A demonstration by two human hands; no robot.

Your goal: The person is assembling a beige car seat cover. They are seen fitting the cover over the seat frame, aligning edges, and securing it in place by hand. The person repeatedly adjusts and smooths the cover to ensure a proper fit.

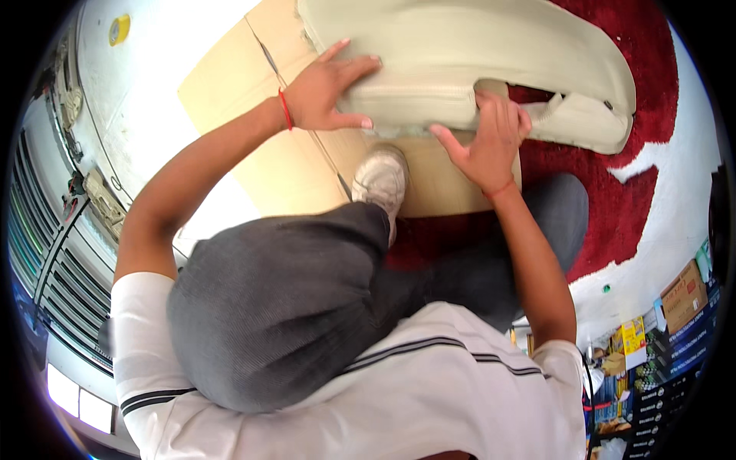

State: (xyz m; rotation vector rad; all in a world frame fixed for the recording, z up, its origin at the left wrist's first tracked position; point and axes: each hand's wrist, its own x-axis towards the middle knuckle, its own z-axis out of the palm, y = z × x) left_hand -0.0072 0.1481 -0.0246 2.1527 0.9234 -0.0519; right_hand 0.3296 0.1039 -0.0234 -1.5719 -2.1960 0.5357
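Note:
A beige leather-like car seat cover (460,50), with a stitched seam along it, lies at the top of the view. My left hand (318,92), a red string round its wrist, rests on the cover's left part. Its fingers are spread and the thumb lies along the near edge. Farther right, my right hand (491,142) has its fingers bent over the near strip of the cover, beside a dark slot-like opening. Its thumb reaches to the near edge, so it grips that strip. The cover's underside is hidden.
Under the cover is a flattened cardboard sheet (268,157), on a red carpet (613,222). My shoe (379,180) stands on the cardboard. A yellow tape roll (119,29) lies at the upper left. Boxes (686,295) are stacked at lower right; a slatted metal rack (69,284) stands left.

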